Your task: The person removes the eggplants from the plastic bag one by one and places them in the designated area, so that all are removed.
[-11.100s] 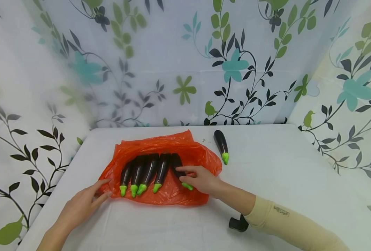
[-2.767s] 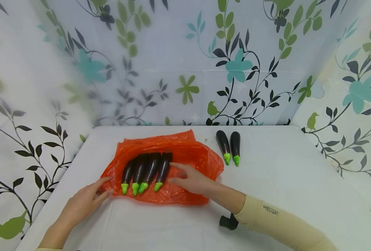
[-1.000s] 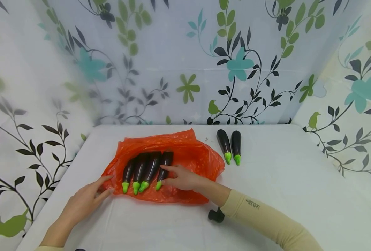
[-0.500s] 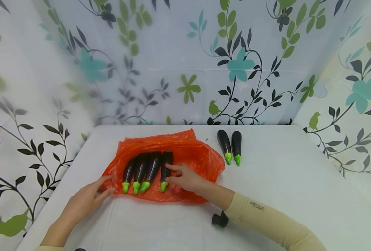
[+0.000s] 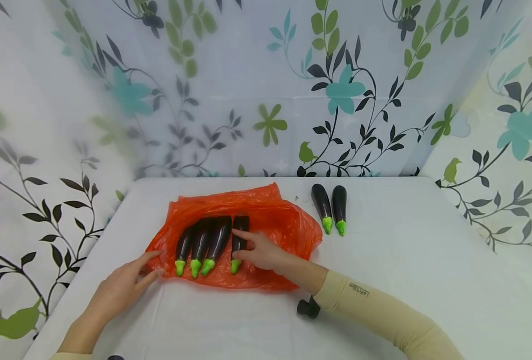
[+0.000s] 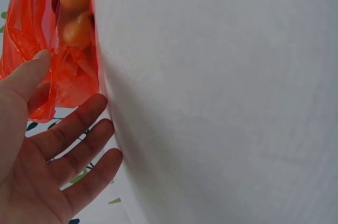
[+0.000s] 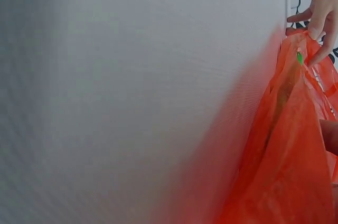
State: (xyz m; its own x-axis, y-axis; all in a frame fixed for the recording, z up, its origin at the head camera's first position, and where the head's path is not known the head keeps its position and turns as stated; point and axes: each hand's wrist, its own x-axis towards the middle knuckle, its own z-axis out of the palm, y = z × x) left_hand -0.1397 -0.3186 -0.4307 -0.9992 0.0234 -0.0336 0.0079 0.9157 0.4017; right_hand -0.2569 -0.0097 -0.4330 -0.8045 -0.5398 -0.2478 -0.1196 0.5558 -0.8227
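Lying open toward the near edge of the white table (image 5: 405,240), the red bag (image 5: 288,225) holds four eggplants (image 5: 218,239), green stems nearest that edge. The left hand (image 5: 117,287) pinches the bag's left edge, other fingers spread. The right hand (image 5: 266,254) lays thumb and index finger, apart, across the rightmost bagged eggplant (image 5: 239,245); whether it grips cannot be told. Two loose eggplants (image 5: 340,202) lie near the far edge.
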